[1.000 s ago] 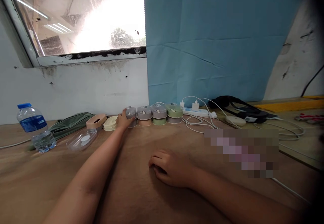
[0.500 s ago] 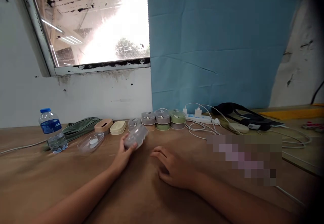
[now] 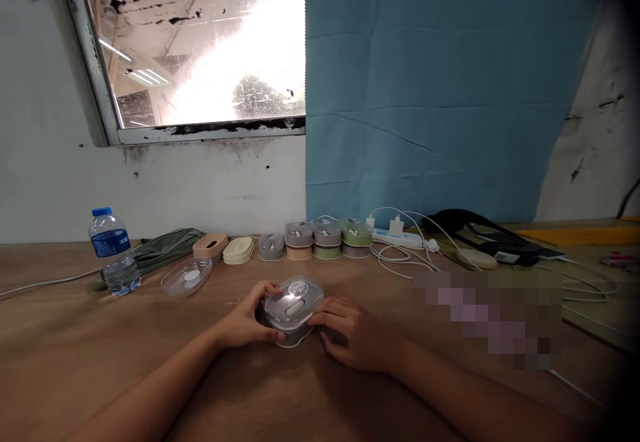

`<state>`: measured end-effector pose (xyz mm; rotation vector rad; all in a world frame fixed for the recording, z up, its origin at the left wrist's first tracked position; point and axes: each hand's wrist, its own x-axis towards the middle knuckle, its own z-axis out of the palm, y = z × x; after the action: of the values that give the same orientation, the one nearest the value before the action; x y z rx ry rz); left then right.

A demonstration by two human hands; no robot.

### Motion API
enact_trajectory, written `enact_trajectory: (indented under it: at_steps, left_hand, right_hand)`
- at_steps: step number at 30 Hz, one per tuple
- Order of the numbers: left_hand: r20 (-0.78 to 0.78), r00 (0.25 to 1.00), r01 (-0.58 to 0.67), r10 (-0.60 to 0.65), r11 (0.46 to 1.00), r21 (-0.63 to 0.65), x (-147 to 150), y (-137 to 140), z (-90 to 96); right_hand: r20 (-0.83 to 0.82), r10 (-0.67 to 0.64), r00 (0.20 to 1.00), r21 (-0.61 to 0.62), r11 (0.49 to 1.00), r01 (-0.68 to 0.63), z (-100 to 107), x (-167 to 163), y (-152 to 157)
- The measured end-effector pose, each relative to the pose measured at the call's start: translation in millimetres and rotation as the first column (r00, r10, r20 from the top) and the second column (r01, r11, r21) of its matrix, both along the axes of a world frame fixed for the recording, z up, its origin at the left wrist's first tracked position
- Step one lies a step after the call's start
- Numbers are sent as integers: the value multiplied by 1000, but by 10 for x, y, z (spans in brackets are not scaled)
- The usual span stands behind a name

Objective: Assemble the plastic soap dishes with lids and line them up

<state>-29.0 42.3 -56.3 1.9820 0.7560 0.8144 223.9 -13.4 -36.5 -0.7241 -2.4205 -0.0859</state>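
Observation:
A small grey box with a clear lid [image 3: 300, 290] sits low over the table in front of me, its lid side up. On the lid are a round white sticker and a pale oblong piece. My left hand [image 3: 253, 322] grips the box from the left, thumb on the near side and fingers at the far side. From the right, my right hand [image 3: 350, 332] presses its curled fingertips against the box's edge. Left of my hands lies a loose clear plastic lid [image 3: 187, 278] with a white round mark.
Along the wall stand stacked lidded boxes [image 3: 327, 239], cream trays [image 3: 238, 251] and an orange container [image 3: 210, 246]. A water bottle [image 3: 114, 255] and green pouch [image 3: 167, 250] are left. A power strip [image 3: 400, 237], cables and black straps [image 3: 480, 235] lie right, behind a blurred patch.
My left hand has brought the tilted grey box nearer and to the right, and it now lies flatter. My right hand, apart from it before, now touches its right edge.

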Motion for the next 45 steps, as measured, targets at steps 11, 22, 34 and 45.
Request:
enact_trajectory:
  at_steps: [11, 22, 34, 45]
  left_hand:
    - [195, 963, 216, -186, 965, -148, -34, 12, 77]
    - [238, 941, 280, -241, 949, -145, -40, 22, 77]
    - [193, 950, 270, -244, 955, -120, -58, 23, 67]
    - [37, 978, 204, -204, 979, 1, -53, -50, 93]
  right_hand:
    - [40, 65, 997, 97, 993, -69, 18, 17, -14]
    - [122, 90, 989, 203, 973, -113, 32, 3, -50]
    - [209, 162, 964, 120, 975, -189, 86, 24, -72]
    - [252, 188, 949, 36, 978, -203, 50, 32, -46]
